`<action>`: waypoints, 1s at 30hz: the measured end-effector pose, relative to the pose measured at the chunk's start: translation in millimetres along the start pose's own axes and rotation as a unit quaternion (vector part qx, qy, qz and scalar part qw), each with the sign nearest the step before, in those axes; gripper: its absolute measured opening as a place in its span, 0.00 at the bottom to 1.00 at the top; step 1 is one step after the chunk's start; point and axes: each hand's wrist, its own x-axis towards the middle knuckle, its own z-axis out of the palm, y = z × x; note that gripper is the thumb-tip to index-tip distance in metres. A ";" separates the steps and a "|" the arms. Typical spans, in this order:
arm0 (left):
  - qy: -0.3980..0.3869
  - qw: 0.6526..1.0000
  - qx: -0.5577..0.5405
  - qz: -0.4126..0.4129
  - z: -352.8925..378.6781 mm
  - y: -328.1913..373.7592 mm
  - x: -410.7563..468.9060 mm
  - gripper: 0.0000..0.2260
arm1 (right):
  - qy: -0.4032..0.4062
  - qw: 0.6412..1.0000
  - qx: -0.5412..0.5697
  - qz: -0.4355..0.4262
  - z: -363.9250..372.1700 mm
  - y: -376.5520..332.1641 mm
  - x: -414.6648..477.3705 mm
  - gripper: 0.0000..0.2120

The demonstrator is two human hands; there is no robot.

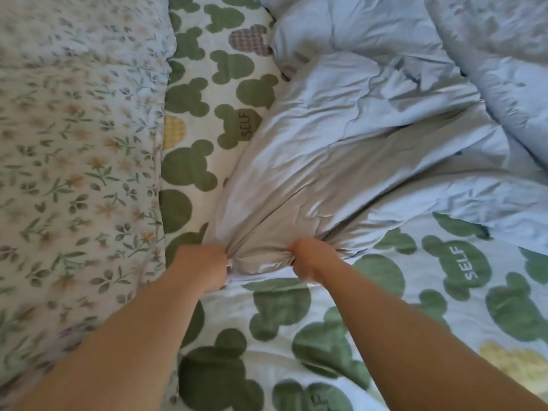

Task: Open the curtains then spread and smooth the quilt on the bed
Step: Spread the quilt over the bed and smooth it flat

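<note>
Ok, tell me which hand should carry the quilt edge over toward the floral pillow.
Left, probably. The left hand grips the pale quilt edge nearest the floral pillow; the right hand grips farther away and would cross over.

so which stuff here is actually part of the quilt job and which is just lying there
Part of the job:
- pale blue quilt, bunched and rumpled
- left hand, grip closed on the quilt's near edge
- right hand, grip closed on the same edge

Just lying there:
- floral pillow on the left
- green-patterned sheet under the quilt
</note>
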 end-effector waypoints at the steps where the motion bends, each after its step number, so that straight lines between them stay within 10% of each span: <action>1: -0.025 1.000 -0.017 -0.006 10.0 6.1 -10.5 0.14 | -0.017 1.000 -0.006 -0.008 8.2 -0.1 -9.7 0.18; 7: -0.049 0.997 -0.048 -0.042 59.3 30.2 -57.5 0.12 | -0.070 0.996 0.017 -0.044 49.4 5.4 -51.8 0.16; 11: 0.018 0.994 -0.089 -0.057 67.1 28.8 -70.3 0.14 | 0.049 0.989 0.125 -0.058 49.9 20.1 -59.8 0.15; 16: 0.170 0.934 -0.273 -0.157 59.1 30.9 -57.6 0.22 | 0.150 0.986 -0.033 -0.067 54.9 59.7 -58.4 0.31; 19: 0.144 0.883 -0.415 -0.162 53.2 48.5 -46.7 0.26 | 0.146 0.985 -0.061 -0.063 66.5 68.0 -56.4 0.26; 30: 0.124 0.895 -0.405 -0.143 116.4 58.4 -95.9 0.28 | -0.037 0.999 0.038 -0.001 89.2 45.8 -104.6 0.13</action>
